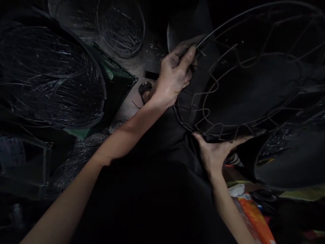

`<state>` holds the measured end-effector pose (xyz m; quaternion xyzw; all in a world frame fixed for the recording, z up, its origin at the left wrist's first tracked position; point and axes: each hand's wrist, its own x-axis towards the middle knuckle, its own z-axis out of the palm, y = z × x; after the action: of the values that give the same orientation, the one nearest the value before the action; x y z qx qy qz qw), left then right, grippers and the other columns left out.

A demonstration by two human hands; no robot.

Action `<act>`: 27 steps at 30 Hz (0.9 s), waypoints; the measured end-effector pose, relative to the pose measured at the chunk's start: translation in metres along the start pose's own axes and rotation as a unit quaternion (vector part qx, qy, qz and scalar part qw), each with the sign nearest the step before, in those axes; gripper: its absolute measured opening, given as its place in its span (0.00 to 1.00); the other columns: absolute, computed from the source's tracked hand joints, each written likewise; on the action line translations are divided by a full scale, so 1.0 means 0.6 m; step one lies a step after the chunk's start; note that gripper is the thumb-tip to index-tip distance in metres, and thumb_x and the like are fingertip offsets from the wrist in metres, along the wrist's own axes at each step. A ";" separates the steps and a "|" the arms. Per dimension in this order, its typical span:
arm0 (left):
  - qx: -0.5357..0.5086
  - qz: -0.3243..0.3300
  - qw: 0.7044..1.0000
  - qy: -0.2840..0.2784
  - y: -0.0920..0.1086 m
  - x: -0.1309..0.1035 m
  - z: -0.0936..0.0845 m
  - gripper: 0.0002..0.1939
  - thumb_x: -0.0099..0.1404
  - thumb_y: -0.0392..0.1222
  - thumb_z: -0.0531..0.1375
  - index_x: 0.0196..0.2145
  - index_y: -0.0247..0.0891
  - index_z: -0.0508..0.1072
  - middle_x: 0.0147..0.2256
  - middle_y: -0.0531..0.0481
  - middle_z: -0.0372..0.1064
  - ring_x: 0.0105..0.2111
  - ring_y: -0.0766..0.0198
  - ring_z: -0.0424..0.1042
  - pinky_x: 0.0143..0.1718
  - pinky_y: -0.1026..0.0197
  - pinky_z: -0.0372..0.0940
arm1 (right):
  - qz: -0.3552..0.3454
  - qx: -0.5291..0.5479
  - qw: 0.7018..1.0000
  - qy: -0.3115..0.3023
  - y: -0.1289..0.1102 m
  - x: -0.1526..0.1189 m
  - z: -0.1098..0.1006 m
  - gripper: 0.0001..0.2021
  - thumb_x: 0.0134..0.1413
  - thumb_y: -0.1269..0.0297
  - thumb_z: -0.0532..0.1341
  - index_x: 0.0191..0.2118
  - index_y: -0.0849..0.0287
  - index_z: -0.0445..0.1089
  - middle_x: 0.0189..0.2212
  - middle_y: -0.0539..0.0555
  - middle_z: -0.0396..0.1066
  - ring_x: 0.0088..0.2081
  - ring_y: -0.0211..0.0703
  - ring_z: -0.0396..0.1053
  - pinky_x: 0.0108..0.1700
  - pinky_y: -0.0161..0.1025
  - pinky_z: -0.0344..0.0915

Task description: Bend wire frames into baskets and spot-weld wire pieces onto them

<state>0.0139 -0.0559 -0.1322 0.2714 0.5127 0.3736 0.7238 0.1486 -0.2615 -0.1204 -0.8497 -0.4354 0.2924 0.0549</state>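
A large round wire frame (209, 117), made of an outer ring, a smaller inner ring and bent wire loops between them, hangs tilted at the upper right. My left hand (177, 69) is closed on the left side of its outer ring, thumb laid along the wire. Under the lower edge, my right hand (215, 150) supports the frame with thumb and fingers spread wide along the rim. Its fingertips are partly hidden in the dark. Behind the wires lies a dark surface that I cannot make out.
At the left stands a big round container (104, 91) full of thin wire pieces, beside a green crate (111, 73). Another round container (144, 27) with wires is at the top. A dark tub (286, 169) and an orange packet (254, 217) are at the lower right.
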 end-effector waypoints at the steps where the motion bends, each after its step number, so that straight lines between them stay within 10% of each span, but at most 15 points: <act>1: 0.001 0.003 1.000 -0.003 0.001 -0.002 0.000 0.09 0.70 0.38 0.50 0.43 0.39 0.69 0.23 0.56 0.55 0.13 0.79 0.45 0.14 0.72 0.42 | 0.017 -0.004 1.000 0.018 -0.005 0.004 0.002 0.66 0.42 0.37 0.61 0.61 0.72 0.09 0.63 0.73 0.10 0.63 0.69 0.09 0.60 0.70 0.17; 15: -0.084 0.037 0.994 -0.054 0.012 -0.009 -0.008 0.07 0.66 0.40 0.55 0.40 0.39 0.71 0.21 0.56 0.57 0.12 0.77 0.47 0.13 0.69 0.42 | 0.032 0.019 0.993 0.114 -0.032 0.012 0.010 0.62 0.38 0.36 0.62 0.65 0.76 0.30 0.65 0.76 0.25 0.66 0.67 0.22 0.62 0.67 0.23; 19: -0.086 0.046 0.994 -0.055 0.043 -0.031 -0.026 0.14 0.58 0.47 0.63 0.39 0.37 0.72 0.20 0.57 0.59 0.12 0.78 0.46 0.13 0.71 0.41 | -0.042 0.213 0.968 0.123 -0.008 0.000 -0.057 0.48 0.53 0.47 0.58 0.67 0.55 0.23 0.66 0.64 0.41 0.64 0.55 0.47 0.60 0.62 0.51; 23: -0.047 0.070 0.994 -0.068 0.076 -0.062 -0.047 0.16 0.56 0.48 0.65 0.41 0.40 0.74 0.19 0.57 0.58 0.12 0.78 0.46 0.13 0.72 0.43 | -0.030 0.251 0.939 0.234 -0.003 0.036 -0.171 0.27 0.59 0.49 0.52 0.61 0.53 0.57 0.57 0.59 0.62 0.59 0.52 0.59 0.60 0.56 0.55; 27: 0.004 0.054 0.994 -0.093 0.090 -0.094 -0.054 0.15 0.56 0.50 0.65 0.40 0.41 0.75 0.19 0.56 0.60 0.12 0.78 0.46 0.14 0.72 0.41 | -0.120 0.277 0.947 0.112 -0.045 0.074 -0.262 0.24 0.60 0.47 0.50 0.53 0.55 0.68 0.50 0.56 0.70 0.54 0.51 0.66 0.57 0.50 0.62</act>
<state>-0.0419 -0.0709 -0.0708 0.3351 0.4293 0.3833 0.7460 0.2353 -0.1851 -0.0014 -0.7694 -0.4269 0.2961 0.3715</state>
